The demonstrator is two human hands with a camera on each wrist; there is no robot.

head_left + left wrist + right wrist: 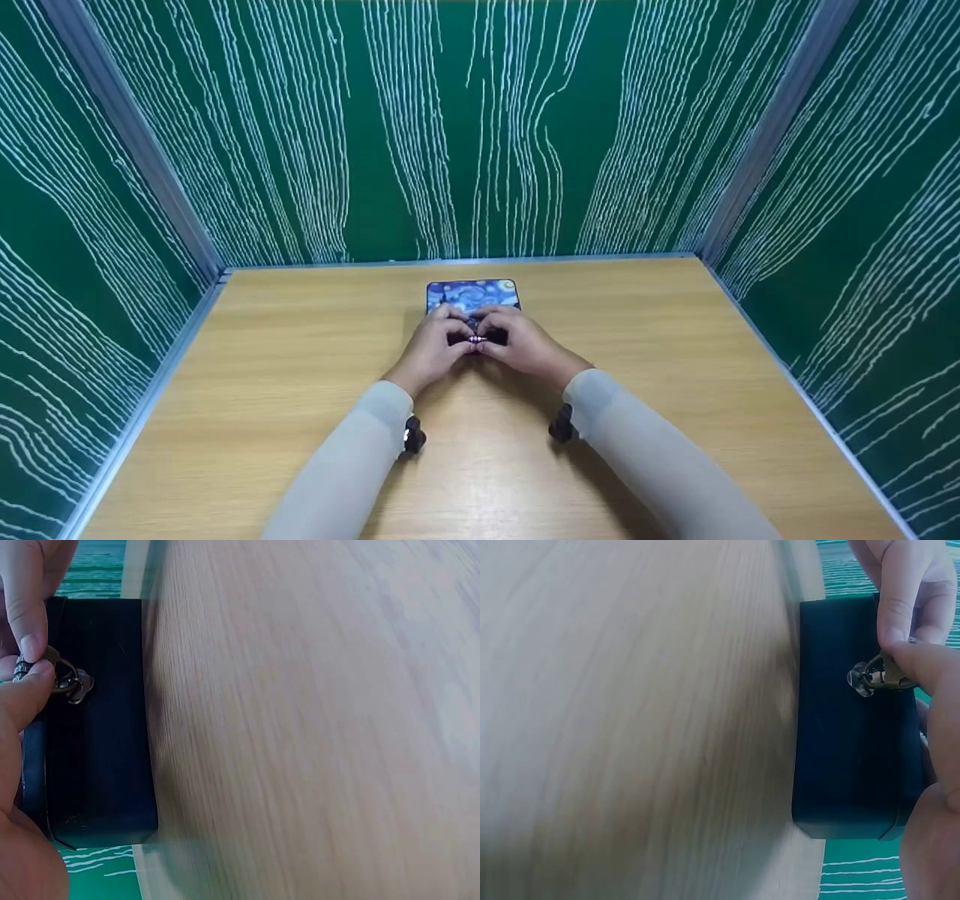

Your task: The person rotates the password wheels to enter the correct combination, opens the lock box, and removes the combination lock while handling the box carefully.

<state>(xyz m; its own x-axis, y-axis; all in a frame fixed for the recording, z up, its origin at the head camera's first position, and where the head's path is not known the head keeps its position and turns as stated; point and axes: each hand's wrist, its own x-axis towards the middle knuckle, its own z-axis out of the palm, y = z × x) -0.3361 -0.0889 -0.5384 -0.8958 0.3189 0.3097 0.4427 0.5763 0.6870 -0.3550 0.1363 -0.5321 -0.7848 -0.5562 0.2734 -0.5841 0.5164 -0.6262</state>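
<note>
A box (474, 294) with a swirling blue painted lid and dark sides rests on the table. From the metal clasp (80, 688) on its near side hangs a small brass-coloured padlock (891, 675), its shackle through the clasp. Number dials seem to show on the lock, too small to read. My left hand (433, 347) pinches one side of the padlock with thumb and fingertip. On the opposite side, my right hand (531, 347) pinches it too. Other fingers of both hands lie over the lid's near part and partly hide it.
The wooden table (300, 337) is enclosed at the back and sides by green panels (390, 187) with wavy white lines. Grey metal posts (146, 142) stand at the back corners. A dark wrist device (412, 435) sits at each sleeve cuff.
</note>
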